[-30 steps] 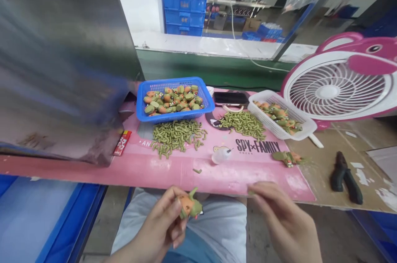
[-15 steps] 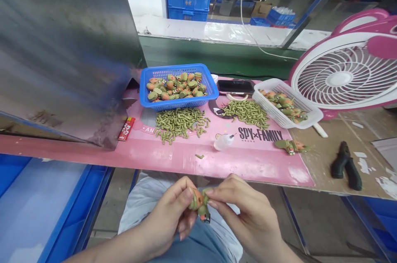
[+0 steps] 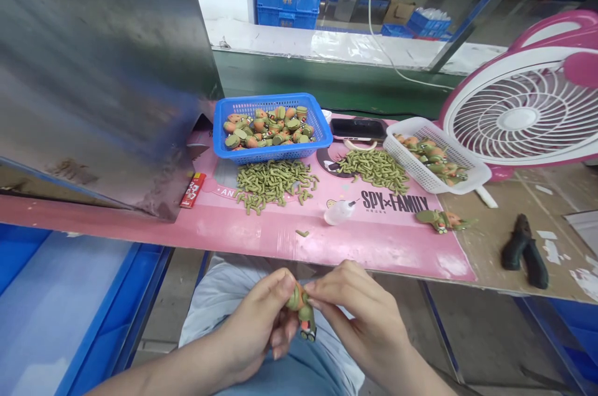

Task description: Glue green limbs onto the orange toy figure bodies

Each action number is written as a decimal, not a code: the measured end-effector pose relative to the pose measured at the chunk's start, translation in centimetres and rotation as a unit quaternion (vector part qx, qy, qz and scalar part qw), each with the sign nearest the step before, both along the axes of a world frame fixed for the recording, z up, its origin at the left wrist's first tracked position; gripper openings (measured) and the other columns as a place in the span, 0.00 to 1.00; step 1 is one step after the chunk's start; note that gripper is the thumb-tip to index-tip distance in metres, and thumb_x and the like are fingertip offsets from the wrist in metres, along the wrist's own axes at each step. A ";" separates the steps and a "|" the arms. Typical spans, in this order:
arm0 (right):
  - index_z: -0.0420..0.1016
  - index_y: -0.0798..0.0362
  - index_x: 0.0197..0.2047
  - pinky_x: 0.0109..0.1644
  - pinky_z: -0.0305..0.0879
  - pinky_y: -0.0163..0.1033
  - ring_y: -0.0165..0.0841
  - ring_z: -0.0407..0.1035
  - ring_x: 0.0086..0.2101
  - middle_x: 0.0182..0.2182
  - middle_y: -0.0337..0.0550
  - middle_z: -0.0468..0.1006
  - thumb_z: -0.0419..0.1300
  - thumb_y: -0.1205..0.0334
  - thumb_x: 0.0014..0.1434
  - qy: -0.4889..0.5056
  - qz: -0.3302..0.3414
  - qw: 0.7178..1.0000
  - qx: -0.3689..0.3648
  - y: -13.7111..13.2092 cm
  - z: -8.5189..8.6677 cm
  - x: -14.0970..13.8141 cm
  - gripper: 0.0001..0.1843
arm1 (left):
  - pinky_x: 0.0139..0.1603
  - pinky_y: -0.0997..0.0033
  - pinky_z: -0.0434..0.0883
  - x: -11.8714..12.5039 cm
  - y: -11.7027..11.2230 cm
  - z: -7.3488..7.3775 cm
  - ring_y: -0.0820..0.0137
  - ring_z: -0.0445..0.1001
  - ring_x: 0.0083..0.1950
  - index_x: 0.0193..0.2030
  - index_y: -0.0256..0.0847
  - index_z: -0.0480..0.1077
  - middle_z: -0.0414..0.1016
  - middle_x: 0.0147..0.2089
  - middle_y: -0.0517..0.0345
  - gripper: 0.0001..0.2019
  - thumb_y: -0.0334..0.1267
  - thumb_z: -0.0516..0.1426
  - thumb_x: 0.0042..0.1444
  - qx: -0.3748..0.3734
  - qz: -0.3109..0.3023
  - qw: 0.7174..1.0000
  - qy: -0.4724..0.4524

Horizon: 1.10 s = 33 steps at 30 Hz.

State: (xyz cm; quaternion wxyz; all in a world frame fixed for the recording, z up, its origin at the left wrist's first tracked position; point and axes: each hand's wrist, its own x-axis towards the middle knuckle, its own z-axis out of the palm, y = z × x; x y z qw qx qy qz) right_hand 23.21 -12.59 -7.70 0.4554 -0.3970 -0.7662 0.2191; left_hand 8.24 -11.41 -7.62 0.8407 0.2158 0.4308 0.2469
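Observation:
Over my lap, both hands pinch one small green and orange toy figure. My left hand grips it from the left with closed fingers. My right hand presses thumb and fingers onto its top from the right. On the pink mat above lie two heaps of small green arm-like parts. A blue basket holds several green and orange toy bodies. A white basket at the right holds several assembled figures, and one finished figure lies on the mat's right edge.
A small clear glue bottle and a stray green part lie on the mat. A phone, a red packet, black pliers and a pink-and-white fan stand around. A large metal panel fills the left.
My right hand came in from the right and closed on the figure held by my left hand. Both hands now work it together lower over my lap.

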 end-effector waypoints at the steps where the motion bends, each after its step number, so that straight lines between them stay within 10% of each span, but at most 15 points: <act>1: 0.69 0.56 0.37 0.29 0.63 0.37 0.30 0.66 0.27 0.27 0.44 0.74 0.55 0.76 0.56 -0.002 0.004 1.000 0.000 0.0 0.0 0.0 0.07 | 0.10 0.86 0.47 0.0 0.0 0.0 0.85 0.45 0.12 0.22 0.40 0.59 0.59 0.13 0.70 0.23 0.59 0.59 0.39 -0.005 -0.002 1.000 0.003; 21: 0.70 0.55 0.34 0.32 0.62 0.33 0.29 0.62 0.29 0.26 0.40 0.71 0.56 0.74 0.57 -0.006 0.052 0.995 -0.085 0.3 -0.6 0.4 0.06 | 0.10 0.85 0.45 0.2 -0.6 -0.5 0.86 0.43 0.12 0.23 0.39 0.61 0.58 0.12 0.71 0.25 0.61 0.59 0.37 -0.071 -0.004 0.997 0.030; 26: 0.68 0.52 0.45 0.43 0.63 0.37 0.34 0.62 0.43 0.43 0.48 0.69 0.53 0.71 0.58 -0.052 -0.077 0.995 0.018 -0.7 0.3 1.1 0.12 | 0.12 0.83 0.54 0.0 -0.8 -0.3 0.83 0.50 0.13 0.25 0.38 0.63 0.62 0.15 0.68 0.22 0.56 0.60 0.41 -0.004 0.031 0.998 -0.051; 33: 0.66 0.53 0.35 0.22 0.64 0.28 0.25 0.65 0.19 0.20 0.35 0.71 0.54 0.54 0.59 -0.018 -0.060 0.996 -0.071 -1.9 0.0 -0.2 0.10 | 0.18 0.81 0.57 -0.7 -0.9 -1.1 0.80 0.53 0.17 0.33 0.39 0.64 0.62 0.18 0.68 0.20 0.56 0.55 0.49 0.064 0.025 0.995 -0.077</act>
